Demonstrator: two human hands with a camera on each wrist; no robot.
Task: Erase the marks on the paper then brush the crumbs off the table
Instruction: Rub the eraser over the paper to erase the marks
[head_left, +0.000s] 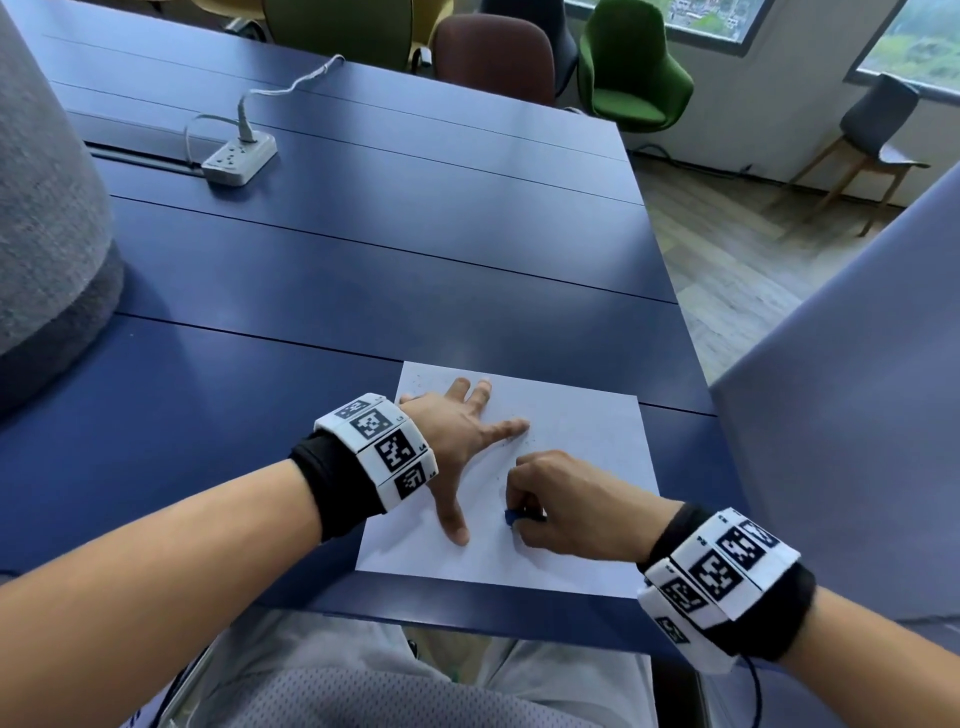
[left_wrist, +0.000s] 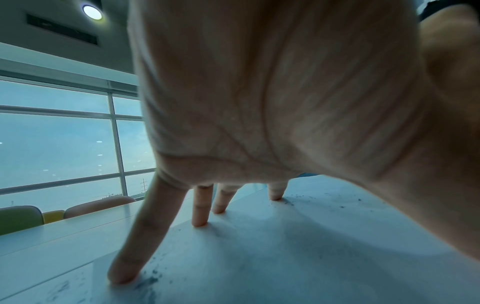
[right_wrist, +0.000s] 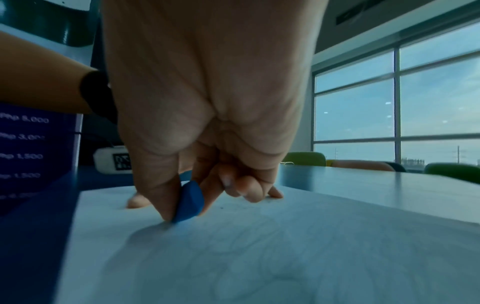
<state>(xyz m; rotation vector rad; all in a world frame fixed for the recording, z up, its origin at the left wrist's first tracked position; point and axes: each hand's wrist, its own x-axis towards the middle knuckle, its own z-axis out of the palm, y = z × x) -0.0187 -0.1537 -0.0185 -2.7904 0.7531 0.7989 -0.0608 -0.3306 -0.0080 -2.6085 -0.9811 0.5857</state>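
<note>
Fingers of the left hand (head_left: 457, 431) were spread flat on the paper (head_left: 582, 415), likely pinning it against the rubbing. At its four o'clock the right hand (head_left: 561, 509) pinched a blue eraser (head_left: 511, 517) (tip pressed to the sheet), mid-erasing. Crumbs (head_left: 514, 441) lay scattered toward twelve o'clock on the paper, near the blue table (head_left: 363, 260) edge at six o'clock.

White rectangular sheet of paper (head_left: 582, 441), flat on the dark blue worktop (head_left: 363, 270) near its front edge, slightly skewed. Small blue wedge-shaped eraser (right_wrist: 189, 201), tipped on one corner against the sheet's near part, mostly hidden from above. Fine dark eraser crumbs (left_wrist: 153, 275) scattered over the sheet's far left corner and middle.
</note>
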